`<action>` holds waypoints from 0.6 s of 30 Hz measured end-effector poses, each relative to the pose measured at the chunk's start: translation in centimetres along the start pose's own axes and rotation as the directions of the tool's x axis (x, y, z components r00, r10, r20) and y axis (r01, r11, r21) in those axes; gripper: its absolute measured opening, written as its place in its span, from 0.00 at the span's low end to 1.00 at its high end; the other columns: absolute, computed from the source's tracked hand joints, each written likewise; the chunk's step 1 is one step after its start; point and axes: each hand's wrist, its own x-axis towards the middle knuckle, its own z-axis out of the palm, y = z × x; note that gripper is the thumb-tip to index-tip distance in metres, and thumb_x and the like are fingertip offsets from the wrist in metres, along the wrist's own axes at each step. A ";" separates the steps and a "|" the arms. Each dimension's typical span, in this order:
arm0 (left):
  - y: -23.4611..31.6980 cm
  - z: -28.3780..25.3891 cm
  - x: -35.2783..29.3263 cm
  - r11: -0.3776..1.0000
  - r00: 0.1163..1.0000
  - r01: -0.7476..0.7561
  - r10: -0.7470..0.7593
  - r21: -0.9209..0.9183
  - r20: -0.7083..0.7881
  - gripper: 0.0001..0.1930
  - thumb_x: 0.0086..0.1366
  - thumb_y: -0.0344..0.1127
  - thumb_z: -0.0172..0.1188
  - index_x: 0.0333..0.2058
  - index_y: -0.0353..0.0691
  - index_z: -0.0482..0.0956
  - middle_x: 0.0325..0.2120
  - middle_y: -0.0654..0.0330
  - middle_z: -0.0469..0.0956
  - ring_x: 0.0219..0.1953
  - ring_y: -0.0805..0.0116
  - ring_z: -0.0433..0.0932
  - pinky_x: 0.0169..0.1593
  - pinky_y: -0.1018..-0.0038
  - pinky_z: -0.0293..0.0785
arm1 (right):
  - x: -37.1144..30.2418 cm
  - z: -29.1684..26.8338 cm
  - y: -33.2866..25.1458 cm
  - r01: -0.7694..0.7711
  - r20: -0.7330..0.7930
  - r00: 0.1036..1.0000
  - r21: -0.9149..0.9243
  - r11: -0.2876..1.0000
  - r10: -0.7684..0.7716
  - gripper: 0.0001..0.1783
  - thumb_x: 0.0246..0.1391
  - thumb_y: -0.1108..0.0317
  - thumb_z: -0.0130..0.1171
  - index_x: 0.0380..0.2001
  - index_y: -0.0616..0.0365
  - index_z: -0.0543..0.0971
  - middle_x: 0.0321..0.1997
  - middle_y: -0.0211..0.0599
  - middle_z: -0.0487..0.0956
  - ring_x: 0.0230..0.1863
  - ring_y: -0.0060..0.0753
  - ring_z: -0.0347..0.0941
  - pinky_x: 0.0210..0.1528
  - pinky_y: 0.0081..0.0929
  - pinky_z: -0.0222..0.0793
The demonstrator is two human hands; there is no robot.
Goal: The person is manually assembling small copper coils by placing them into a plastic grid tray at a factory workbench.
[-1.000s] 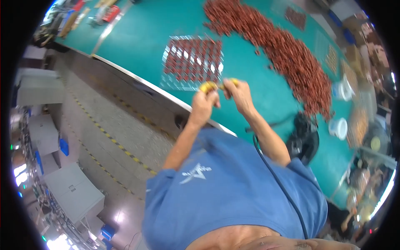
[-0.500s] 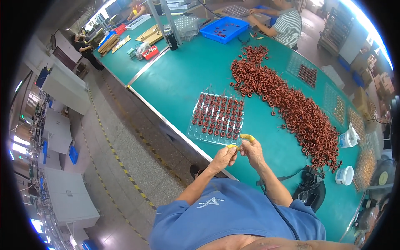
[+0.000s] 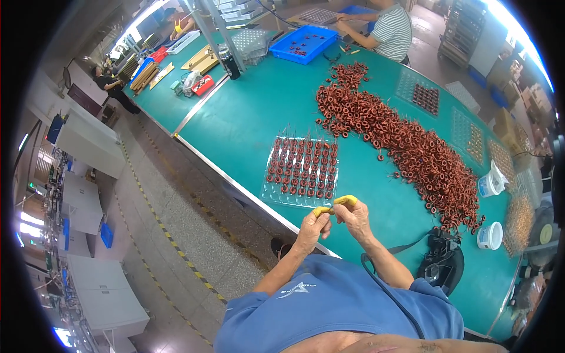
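My left hand (image 3: 310,232) and my right hand (image 3: 354,219) meet just in front of a clear plastic tray (image 3: 269,192). Both are closed in a pinch, fingertips almost touching, with yellow covers on the index fingers. Whatever lies between the fingertips is hidden or too small to make out. Rows of reddish-brown wire-wound ring coils (image 3: 301,162) fill most of the tray, thin wire ends sticking up at its far side. To the right, a long heap of loose ring coils (image 3: 400,141) stretches across the green table (image 3: 253,112).
A black bag (image 3: 441,262) with a strap lies by my right arm, near two white tubs (image 3: 489,236). More part-filled trays (image 3: 425,99) line the right side. Beyond stand a blue bin (image 3: 304,46), a black bottle (image 3: 229,63) and a seated person in a striped shirt (image 3: 391,32).
The view has shifted slightly, so the table's contents sit a little further left. My hands stay together, with the yellow-covered fingers somewhat more raised and clearer of the tray's edge.
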 end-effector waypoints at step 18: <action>0.8 -1.7 2.0 0.389 0.917 -0.360 0.314 0.848 0.245 0.17 0.66 0.40 0.53 0.42 0.29 0.71 0.27 0.44 0.77 0.32 0.43 0.76 0.35 0.56 0.72 | 0.4 -1.5 1.5 -0.338 0.067 0.941 0.139 0.931 0.332 0.13 0.58 0.60 0.59 0.25 0.56 0.76 0.19 0.26 0.74 0.18 0.17 0.67 0.22 0.16 0.62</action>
